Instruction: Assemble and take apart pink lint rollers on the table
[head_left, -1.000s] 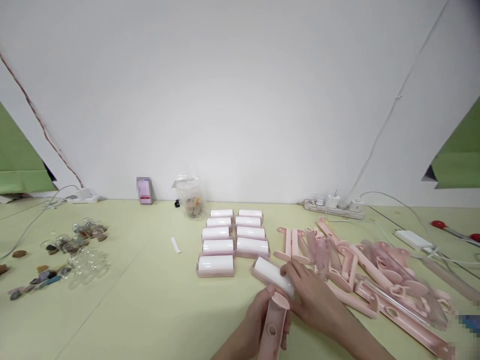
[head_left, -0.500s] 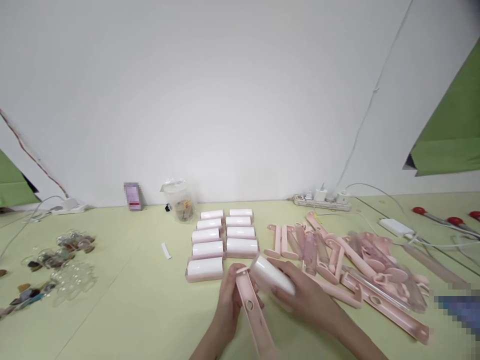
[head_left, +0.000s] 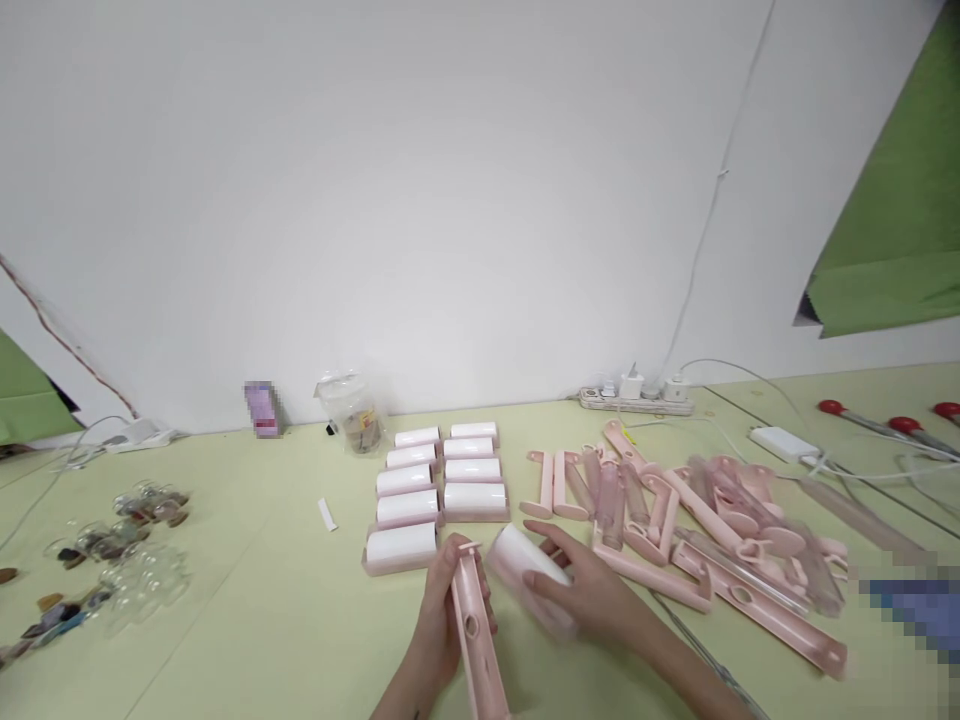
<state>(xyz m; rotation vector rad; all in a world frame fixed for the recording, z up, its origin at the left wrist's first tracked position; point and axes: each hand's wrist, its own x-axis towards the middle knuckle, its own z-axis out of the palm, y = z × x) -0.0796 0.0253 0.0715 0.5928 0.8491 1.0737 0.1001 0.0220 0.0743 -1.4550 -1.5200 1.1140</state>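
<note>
My left hand [head_left: 439, 610] is closed around a long pink plastic trough-shaped piece [head_left: 480, 655], which has a round hole and a small lip at its far end. To its right, my right hand [head_left: 596, 595] grips a white lint roller roll [head_left: 531, 558] with a pinkish, blurred lower side. The roll is tilted and apart from the pink piece. Beyond my hands, several white rolls [head_left: 401, 548] in pink casings lie in two columns. Several pink plastic parts [head_left: 780, 625], some with clear tubes among them, are heaped at the right.
A clear plastic bag [head_left: 361, 425] and a phone [head_left: 262, 410] stand by the wall. At the back right are a power strip [head_left: 637, 403], a white adapter [head_left: 784, 443] and cables. Glass bottles [head_left: 146, 575] and stones [head_left: 52, 622] lie left; red-tipped tools [head_left: 911, 428] lie far right.
The pink piece in my left hand stands more nearly straight away from me. My right hand has turned the roll a little and lowered it slightly. The view has shifted somewhat.
</note>
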